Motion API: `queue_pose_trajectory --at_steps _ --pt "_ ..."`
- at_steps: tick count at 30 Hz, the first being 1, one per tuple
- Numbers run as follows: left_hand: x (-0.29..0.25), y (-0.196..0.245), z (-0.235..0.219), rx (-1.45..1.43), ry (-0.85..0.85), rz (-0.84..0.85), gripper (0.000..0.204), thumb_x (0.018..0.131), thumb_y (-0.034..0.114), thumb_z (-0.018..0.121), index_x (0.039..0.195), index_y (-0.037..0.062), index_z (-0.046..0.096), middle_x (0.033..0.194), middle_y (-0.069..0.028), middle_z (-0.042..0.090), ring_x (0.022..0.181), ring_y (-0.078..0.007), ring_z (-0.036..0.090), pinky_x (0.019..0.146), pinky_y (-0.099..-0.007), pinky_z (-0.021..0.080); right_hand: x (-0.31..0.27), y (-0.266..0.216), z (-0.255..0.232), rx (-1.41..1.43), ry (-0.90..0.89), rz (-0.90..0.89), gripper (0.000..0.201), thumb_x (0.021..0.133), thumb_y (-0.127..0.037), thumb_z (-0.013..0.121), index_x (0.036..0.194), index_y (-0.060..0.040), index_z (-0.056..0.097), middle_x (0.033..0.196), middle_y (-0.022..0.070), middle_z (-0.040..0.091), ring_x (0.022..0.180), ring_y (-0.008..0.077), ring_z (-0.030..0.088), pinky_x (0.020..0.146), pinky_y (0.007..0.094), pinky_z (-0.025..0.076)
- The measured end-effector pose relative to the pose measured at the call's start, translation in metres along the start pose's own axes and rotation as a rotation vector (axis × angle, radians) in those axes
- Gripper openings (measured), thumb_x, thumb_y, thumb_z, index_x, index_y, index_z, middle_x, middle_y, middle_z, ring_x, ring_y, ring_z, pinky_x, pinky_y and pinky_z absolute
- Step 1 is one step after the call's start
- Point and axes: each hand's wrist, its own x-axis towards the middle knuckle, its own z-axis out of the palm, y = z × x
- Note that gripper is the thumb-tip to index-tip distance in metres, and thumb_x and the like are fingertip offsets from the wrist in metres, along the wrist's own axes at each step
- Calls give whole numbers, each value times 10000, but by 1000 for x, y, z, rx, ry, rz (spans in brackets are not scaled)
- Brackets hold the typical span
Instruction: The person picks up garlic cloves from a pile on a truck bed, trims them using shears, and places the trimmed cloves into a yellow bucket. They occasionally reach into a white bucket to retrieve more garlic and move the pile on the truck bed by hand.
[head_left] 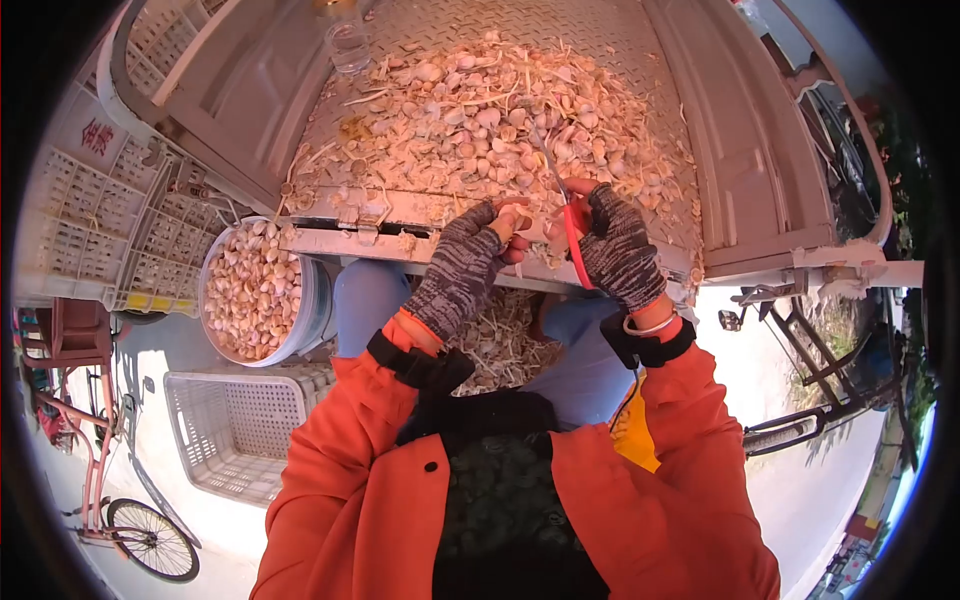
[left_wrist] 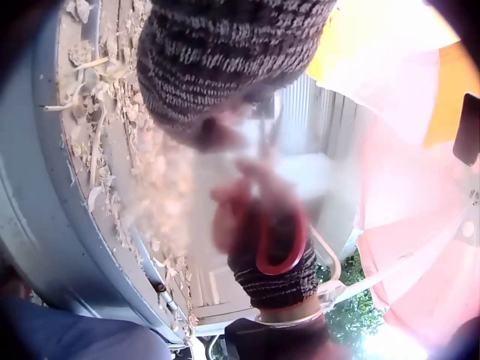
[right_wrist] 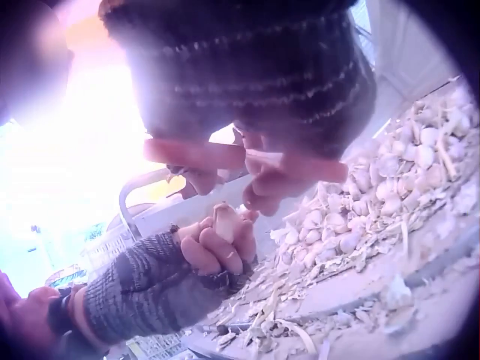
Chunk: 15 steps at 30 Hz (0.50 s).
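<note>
Both hands wear dark knitted fingerless gloves and meet above the front edge of a metal truck bed [head_left: 640,100]. The left hand [head_left: 465,262] pinches a pale garlic bulb [right_wrist: 226,223] between thumb and fingers. Red-handled scissors [head_left: 575,240] are gripped in the right hand [head_left: 618,245], their blades pointing away from the body, up and slightly left. In the left wrist view the red handle loop [left_wrist: 281,251] shows at the right hand, blurred. Beyond the hands a heap of garlic [head_left: 490,130] lies on the bed with dry stalks and skins.
A white bucket [head_left: 318,300] full of garlic stands left of the knees. Below it is a pale plastic crate [head_left: 235,420]; more crates [head_left: 90,220] are stacked at far left. A glass jar [head_left: 347,45] stands at the bed's back left. A bicycle [head_left: 150,540] is at lower left.
</note>
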Motion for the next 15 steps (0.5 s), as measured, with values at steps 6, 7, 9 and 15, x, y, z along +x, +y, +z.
queue_pose_trajectory --at_steps 6,7,9,15 --pt "-36 -1 0 -90 -75 -6 297 905 188 621 1146 19 581 916 -60 641 693 -87 546 680 -214 493 -61 -32 -27 -466 -108 -301 465 688 -289 786 1073 -67 651 856 158 623 808 331 595 711 401 487" --pt "-40 -4 2 -94 -84 7 285 915 180 603 1142 8 578 874 -64 633 681 -95 550 652 -222 490 -66 -32 -28 -479 -104 -316 447 689 -289 784 1055 -66 659 862 164 625 813 333 599 713 400 487" --pt "-50 -3 3 70 -99 10 265 925 172 584 1128 1 580 852 -61 627 674 -97 552 639 -224 488 -74 -36 -27 -369 -128 -190 391 705 -265 769 1022 -56 672 818 161 628 751 341 604 685 382 495" --pt "-64 -10 -1 385 -189 -54 220 955 180 522 1062 4 600 764 -22 589 654 -100 546 617 -226 454 -112 -2 -8 -149 -227 -21 292 769 -180 719 997 -11 651 715 86 633 634 207 612 576 300 479"
